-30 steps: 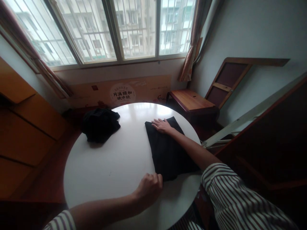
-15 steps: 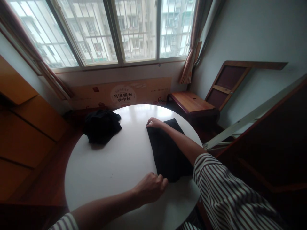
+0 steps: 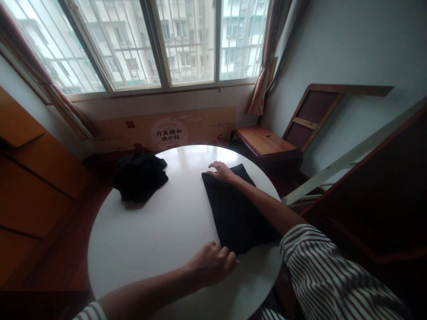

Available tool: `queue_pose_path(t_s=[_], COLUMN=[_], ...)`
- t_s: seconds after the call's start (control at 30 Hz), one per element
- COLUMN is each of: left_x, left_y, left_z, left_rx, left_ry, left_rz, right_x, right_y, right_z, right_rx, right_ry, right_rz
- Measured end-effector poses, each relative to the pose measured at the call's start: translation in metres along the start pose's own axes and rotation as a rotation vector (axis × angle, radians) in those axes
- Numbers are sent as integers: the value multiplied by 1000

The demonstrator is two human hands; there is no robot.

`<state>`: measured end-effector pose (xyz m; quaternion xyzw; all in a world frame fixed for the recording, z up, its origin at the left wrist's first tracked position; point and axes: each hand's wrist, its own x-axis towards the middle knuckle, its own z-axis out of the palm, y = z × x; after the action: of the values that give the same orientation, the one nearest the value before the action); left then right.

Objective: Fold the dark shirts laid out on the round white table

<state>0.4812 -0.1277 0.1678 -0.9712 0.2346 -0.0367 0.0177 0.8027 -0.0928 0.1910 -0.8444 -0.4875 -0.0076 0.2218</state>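
Observation:
A folded black cloth lies flat on the right side of the round white table. My left hand is closed at its near left corner, fingers curled; the exact grip on the edge is partly hidden. At the far left corner my right hand rests on the fabric with fingers apart, gripping nothing. My right forearm crosses over the cloth and covers part of it. Across the table on the left sits a crumpled heap of black cloth, touched by neither hand.
Beyond the table's far right edge stands a wooden bench. Orange cabinets line the left side. Behind the table is a barred window with a printed banner below. A dark panel with a pale metal brace leans at the right.
My right hand's fingers have opened from a pinch on the cloth's far corner and moved slightly right. My left hand stays at the near corner. The view has shifted a little.

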Motion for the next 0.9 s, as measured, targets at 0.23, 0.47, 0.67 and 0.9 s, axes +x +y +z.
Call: queue_pose_path(t_s=[0.23, 0.47, 0.67, 0.9], left_x=[37, 119, 113, 109], left_y=[-40, -62, -33, -38], left_z=[-52, -34, -7, -18], left_rx=[-148, -378, -426, -444], left_ry=[91, 72, -15, 109], left_rz=[28, 111, 141, 40], right_x=[-57, -71, -76, -144], right_y=[70, 81, 77, 67], right_z=[-67, -62, -61, -70], right_rx=[-30, 120, 174, 380], right_ry=[93, 50, 142, -16], right_rz=[414, 463, 470, 500])
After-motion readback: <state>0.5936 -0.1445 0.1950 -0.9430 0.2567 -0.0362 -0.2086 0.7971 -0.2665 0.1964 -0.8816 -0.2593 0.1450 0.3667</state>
